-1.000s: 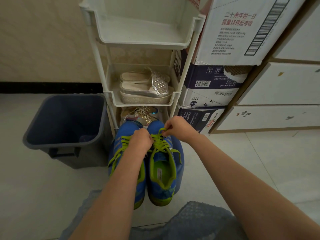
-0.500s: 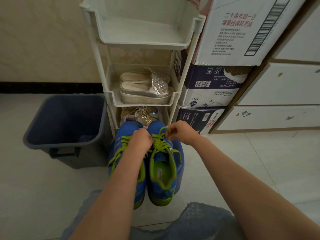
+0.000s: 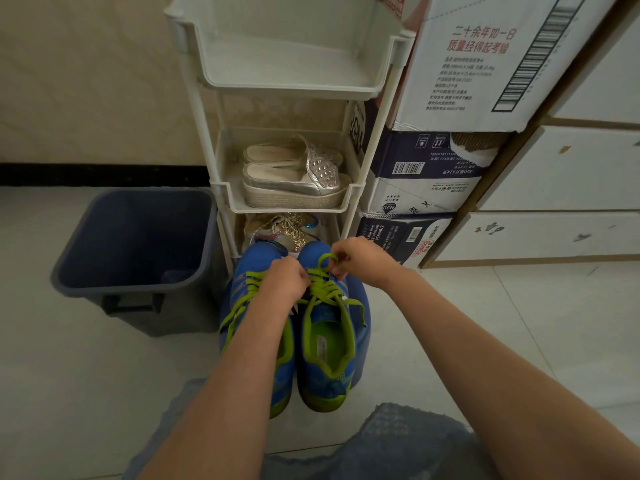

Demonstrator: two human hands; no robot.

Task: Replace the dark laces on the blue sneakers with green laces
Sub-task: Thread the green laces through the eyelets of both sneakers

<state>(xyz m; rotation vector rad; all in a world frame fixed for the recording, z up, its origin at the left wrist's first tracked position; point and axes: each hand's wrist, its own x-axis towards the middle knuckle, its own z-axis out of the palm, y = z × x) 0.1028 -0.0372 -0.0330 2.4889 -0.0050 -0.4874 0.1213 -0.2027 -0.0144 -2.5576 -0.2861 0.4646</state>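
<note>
Green laces (image 3: 322, 292) already cross both blue sneakers (image 3: 327, 344), and no dark lace shows on either. The pair stands side by side on the floor at centre frame, below the white rack (image 3: 287, 81). Their long axis runs up the frame: heels toward the lower edge, toes against the rack's foot. Both hands work at the toe end of the lacing on the sneaker at frame right, so every pull has to run along that axis, from the toes back toward the bottom of the picture. My right hand (image 3: 363, 261) sits just right of that toe and pinches a small loop (image 3: 325, 259) of lace between its fingertips. My left hand (image 3: 285, 282) is curled tight over the gap between the two shoes, knuckles touching the crossings. I judge it grips the other strand (its fingertips are hidden, so I can't be sure). The hands are close together but not touching. A free lace tail (image 3: 358, 311) trails over the shoe's right flank. The right hand is nearer the loop, so I expect it to lead. The dark bin (image 3: 138, 244) stands apart at frame left.
</note>
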